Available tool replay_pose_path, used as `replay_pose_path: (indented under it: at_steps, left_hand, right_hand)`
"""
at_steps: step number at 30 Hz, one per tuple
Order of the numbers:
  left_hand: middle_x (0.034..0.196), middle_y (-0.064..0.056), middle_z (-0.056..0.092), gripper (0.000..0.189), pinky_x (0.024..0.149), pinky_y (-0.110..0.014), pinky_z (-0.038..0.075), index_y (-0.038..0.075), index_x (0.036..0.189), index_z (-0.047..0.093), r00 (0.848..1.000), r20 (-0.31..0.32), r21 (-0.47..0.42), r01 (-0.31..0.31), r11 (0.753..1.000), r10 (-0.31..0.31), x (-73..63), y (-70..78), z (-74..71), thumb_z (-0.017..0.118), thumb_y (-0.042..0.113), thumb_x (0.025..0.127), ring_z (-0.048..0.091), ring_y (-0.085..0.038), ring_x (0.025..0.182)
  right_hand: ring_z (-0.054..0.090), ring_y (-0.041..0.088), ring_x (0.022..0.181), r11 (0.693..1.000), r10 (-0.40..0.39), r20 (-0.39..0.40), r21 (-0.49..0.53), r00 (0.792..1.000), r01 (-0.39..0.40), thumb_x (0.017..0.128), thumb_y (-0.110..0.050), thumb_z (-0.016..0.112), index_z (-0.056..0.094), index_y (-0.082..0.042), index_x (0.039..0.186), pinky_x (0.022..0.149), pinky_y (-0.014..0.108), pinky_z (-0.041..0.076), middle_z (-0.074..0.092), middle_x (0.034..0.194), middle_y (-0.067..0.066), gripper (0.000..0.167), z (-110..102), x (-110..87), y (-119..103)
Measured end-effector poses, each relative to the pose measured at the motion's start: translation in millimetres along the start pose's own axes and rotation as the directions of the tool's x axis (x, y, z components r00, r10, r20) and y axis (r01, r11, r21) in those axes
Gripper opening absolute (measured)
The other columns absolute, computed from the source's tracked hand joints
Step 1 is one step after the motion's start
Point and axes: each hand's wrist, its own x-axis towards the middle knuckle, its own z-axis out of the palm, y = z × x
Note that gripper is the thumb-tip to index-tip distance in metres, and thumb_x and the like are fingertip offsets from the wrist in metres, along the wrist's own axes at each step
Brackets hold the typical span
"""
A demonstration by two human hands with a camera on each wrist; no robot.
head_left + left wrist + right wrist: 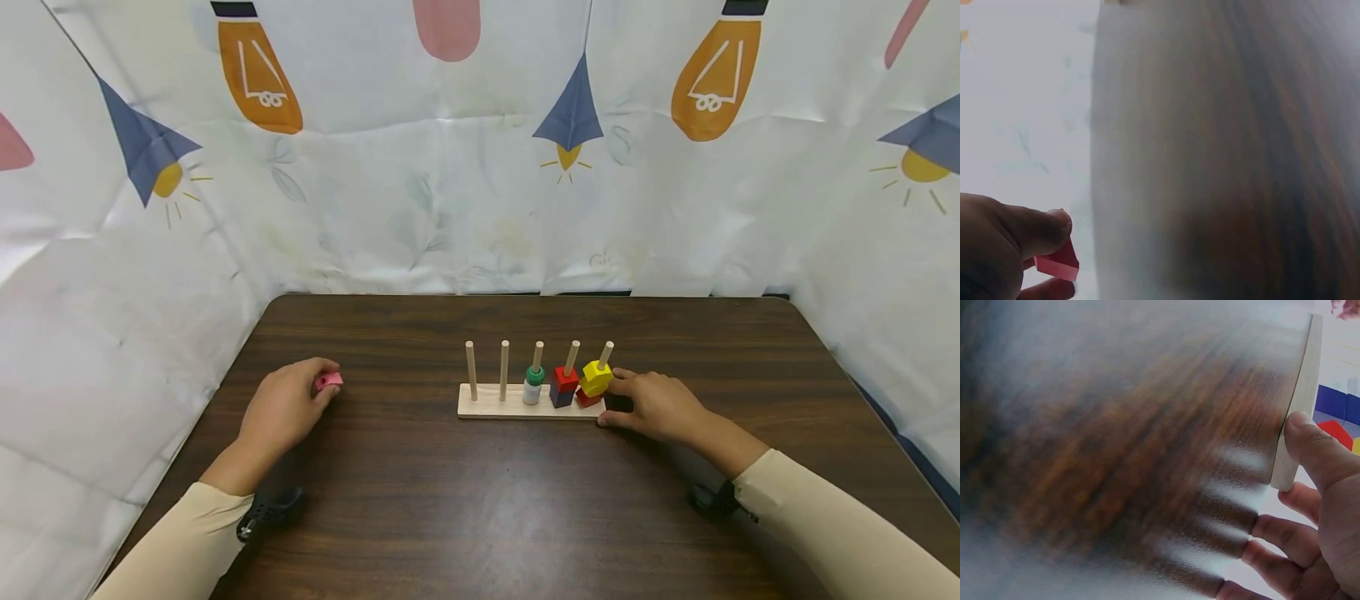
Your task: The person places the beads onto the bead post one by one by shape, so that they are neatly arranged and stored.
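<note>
My left hand (283, 404) pinches a small pinkish-red block (328, 380) between thumb and fingers over the left part of the table; the block (1061, 262) also shows in the left wrist view. A wooden peg stand (487, 408) stands right of centre. My right hand (660, 406) grips its right end, the thumb on the front edge. On its pegs, from the third rightwards, sit a green ring (535, 376) over a white piece (531, 393), a red block (566, 379) over a dark purple one (561, 398), and a tilted yellow block (596, 378) over a red piece (587, 401).
The two left pegs (504, 371) are bare. The dark wooden table (450, 500) has its far edge against a white patterned curtain (480, 208), which also hangs along both sides. Black wrist straps (258, 515) sit at the cuffs of the cream sleeves (817, 508).
</note>
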Motion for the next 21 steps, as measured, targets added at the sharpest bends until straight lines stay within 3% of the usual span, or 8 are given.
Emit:
replay_pose_path:
  at_steps: [5, 12, 21]
  left_hand:
    - [0.089, -0.007, 0.068, 0.027, 0.065, -0.042, 0.047, 0.000, 0.112, 0.070, 0.999, 0.034, -0.085, -0.008, 0.996, 0.011, 9.9, 25.0, -3.7, 0.079, 0.005, 0.087, 0.056, -0.021, 0.071]
    - [0.101, -0.005, 0.073, 0.030, 0.073, -0.042, 0.052, 0.007, 0.115, 0.071, 0.996, 0.079, -0.207, -0.011, 0.978, 0.028, 22.0, 56.8, -7.5, 0.081, 0.010, 0.087, 0.064, -0.021, 0.082]
    - [0.096, 0.002, 0.070, 0.025, 0.076, -0.041, 0.053, 0.009, 0.111, 0.075, 0.990, 0.026, -0.318, -0.126, 0.940, 0.142, 39.0, 94.6, -15.1, 0.083, 0.012, 0.087, 0.065, -0.020, 0.085]
  right_hand:
    - [0.070, 0.043, 0.101, 1.000, -0.001, -0.003, -0.001, 1.000, 0.001, 0.090, -0.053, 0.075, 0.069, -0.007, 0.131, 0.072, 0.056, 0.058, 0.056, 0.141, 0.026, 0.062, 0, -0.6, 0]
    - [0.070, 0.044, 0.101, 1.000, 0.000, -0.003, -0.004, 1.000, 0.000, 0.090, -0.054, 0.074, 0.069, -0.007, 0.132, 0.073, 0.058, 0.058, 0.057, 0.142, 0.026, 0.063, 0, -0.6, 1]
    - [0.070, 0.043, 0.102, 1.000, -0.010, -0.004, 0.004, 1.000, 0.010, 0.090, -0.052, 0.074, 0.069, -0.006, 0.131, 0.075, 0.058, 0.058, 0.056, 0.141, 0.026, 0.062, 0, -1.6, 1]
